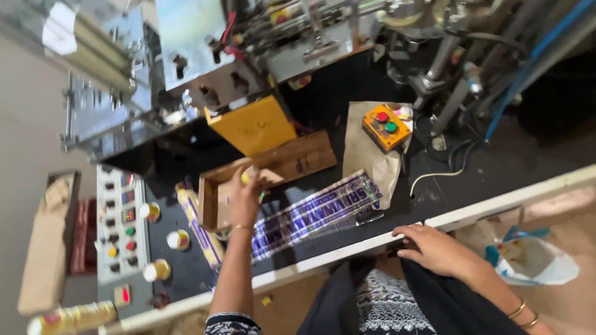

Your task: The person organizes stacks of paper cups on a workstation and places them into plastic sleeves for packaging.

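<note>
My left hand (246,197) reaches into an open brown cardboard box (273,166) on the dark worktable and grips a small yellow roll (248,176). In front of the box lies a shiny purple-printed plastic wrapper strip (316,214). My right hand (434,248) rests flat near the table's white front edge (496,201), fingers spread, holding nothing. Both wrists wear gold bangles.
A yellow button box with a red and a green button (386,126) sits on brown paper. A grey control panel (121,232) stands at the left, with small yellow rolls (178,239) beside it. Packaging machinery (205,56) fills the back. A white plastic bag (540,260) lies on the floor at the right.
</note>
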